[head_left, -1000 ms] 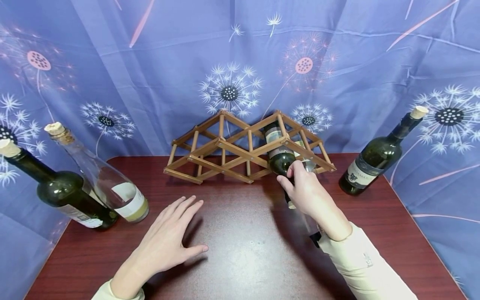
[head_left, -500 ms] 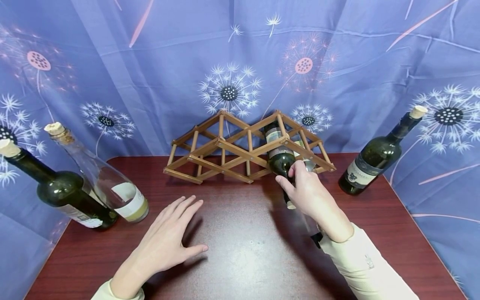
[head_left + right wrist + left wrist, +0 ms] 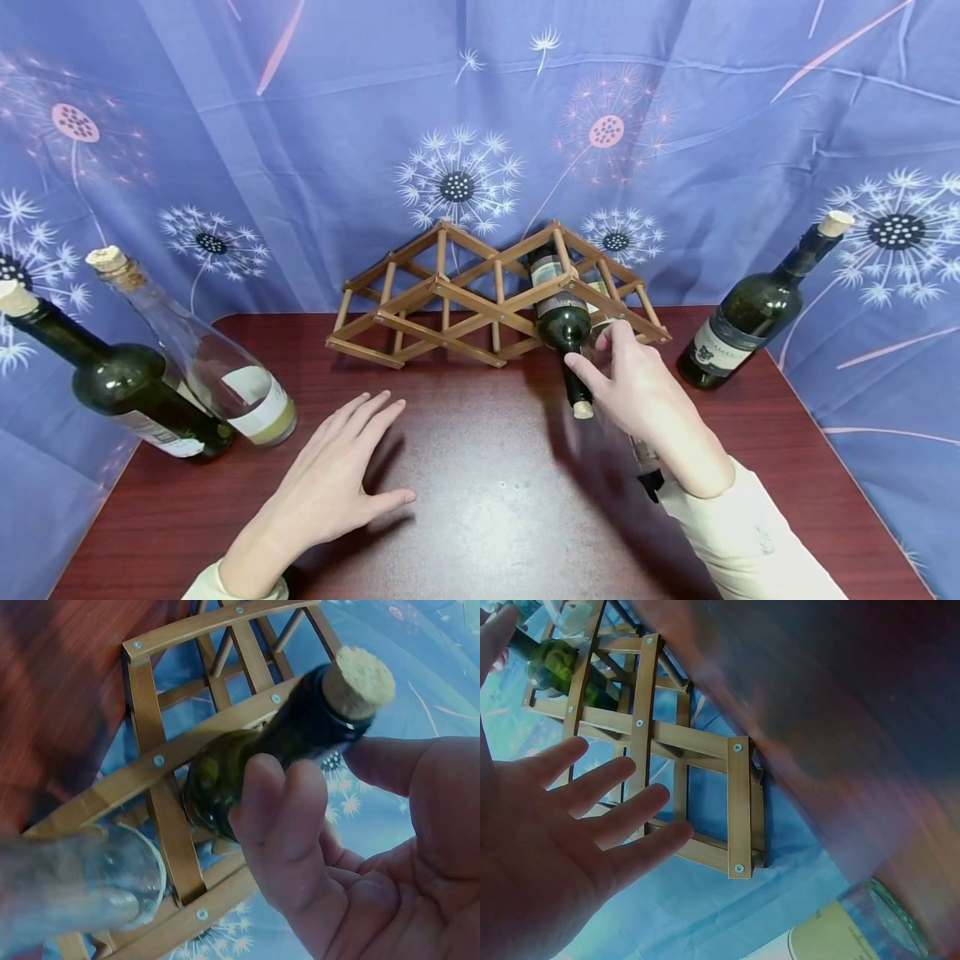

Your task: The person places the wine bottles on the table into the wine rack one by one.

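A dark green corked wine bottle (image 3: 564, 327) lies in the right upper part of the wooden wine rack (image 3: 468, 312), its neck pointing toward me. Just right of that neck is my right hand (image 3: 637, 383), fingers loosely bent and thumb tip close beside the glass. In the right wrist view the fingers (image 3: 289, 817) stand spread from the thumb, near the green bottle's neck (image 3: 307, 712). Below the hand a clear bottle (image 3: 645, 457) also sits in the rack, partly hidden. My left hand (image 3: 330, 479) is spread low over the table, in front of the rack, holding nothing.
On the left stand a green corked bottle (image 3: 123, 379) and a clear corked bottle (image 3: 240, 367). Another green corked bottle (image 3: 742, 325) stands at the right. A blue patterned cloth (image 3: 337, 125) hangs behind the dark red table (image 3: 480, 467).
My right hand has let go of the green bottle's neck and moved slightly right. The bottle stays in the rack. The left hand has not moved.
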Motion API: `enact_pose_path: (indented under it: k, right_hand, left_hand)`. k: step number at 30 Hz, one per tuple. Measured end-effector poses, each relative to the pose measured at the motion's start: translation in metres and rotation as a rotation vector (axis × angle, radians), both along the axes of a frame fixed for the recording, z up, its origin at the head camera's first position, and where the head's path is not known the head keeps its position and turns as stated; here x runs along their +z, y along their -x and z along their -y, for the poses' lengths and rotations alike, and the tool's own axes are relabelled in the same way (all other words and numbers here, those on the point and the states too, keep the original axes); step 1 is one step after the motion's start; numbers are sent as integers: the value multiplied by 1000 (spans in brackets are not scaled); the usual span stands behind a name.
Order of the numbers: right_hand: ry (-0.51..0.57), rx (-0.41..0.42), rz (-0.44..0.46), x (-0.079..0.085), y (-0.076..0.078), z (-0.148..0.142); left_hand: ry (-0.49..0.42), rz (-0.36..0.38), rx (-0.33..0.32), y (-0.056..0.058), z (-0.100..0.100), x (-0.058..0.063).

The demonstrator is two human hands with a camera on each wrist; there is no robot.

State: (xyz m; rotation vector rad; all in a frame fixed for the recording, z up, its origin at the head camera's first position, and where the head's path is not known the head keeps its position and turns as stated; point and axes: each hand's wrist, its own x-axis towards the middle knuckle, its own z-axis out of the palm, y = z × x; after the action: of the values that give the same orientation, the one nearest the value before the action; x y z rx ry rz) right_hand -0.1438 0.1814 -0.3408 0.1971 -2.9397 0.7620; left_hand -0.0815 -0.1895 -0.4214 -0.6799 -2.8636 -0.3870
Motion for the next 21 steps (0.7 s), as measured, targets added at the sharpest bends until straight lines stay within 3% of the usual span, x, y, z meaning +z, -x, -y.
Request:
enact_pose_path:
  k: [11,21]
  right_hand:
    - [-44,-68,-67,5,-7,-25]
    - [-2,-171,-127,-1,-10,-56]
  left_hand:
    - [-69,-58,-20,1,2,2]
    - [-163,-134,-57,2,2,4]
